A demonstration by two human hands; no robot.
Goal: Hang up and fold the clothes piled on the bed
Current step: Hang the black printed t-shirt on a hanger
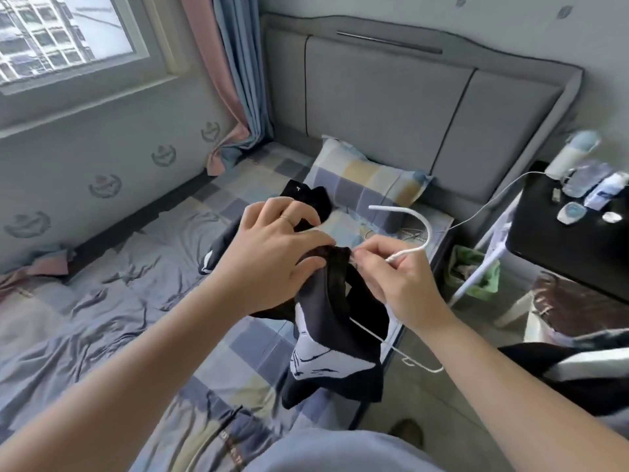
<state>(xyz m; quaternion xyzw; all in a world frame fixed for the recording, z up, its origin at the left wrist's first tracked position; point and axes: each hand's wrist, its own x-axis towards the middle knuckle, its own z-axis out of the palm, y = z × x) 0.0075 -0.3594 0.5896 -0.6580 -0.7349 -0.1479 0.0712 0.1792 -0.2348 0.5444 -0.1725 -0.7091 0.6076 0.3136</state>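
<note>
A black garment with a white print (326, 338) hangs in the air over the bed's right edge, draped on a white hanger (413, 229) whose hook curves up to the right. My left hand (275, 253) grips the garment's bunched top from the left. My right hand (391, 277) holds the hanger's neck and pinches the cloth beside it. The hanger's lower bar (401, 352) sticks out below the cloth. More black clothes (306, 199) lie on the bed behind my hands, next to the pillow.
The bed (102, 301) has a rumpled grey and checked sheet, with a checked pillow (367, 180) by the grey headboard. A black side table (571, 240) with bottles stands to the right, a green bin (473, 274) beside it. A dark striped garment (578, 369) lies at the right.
</note>
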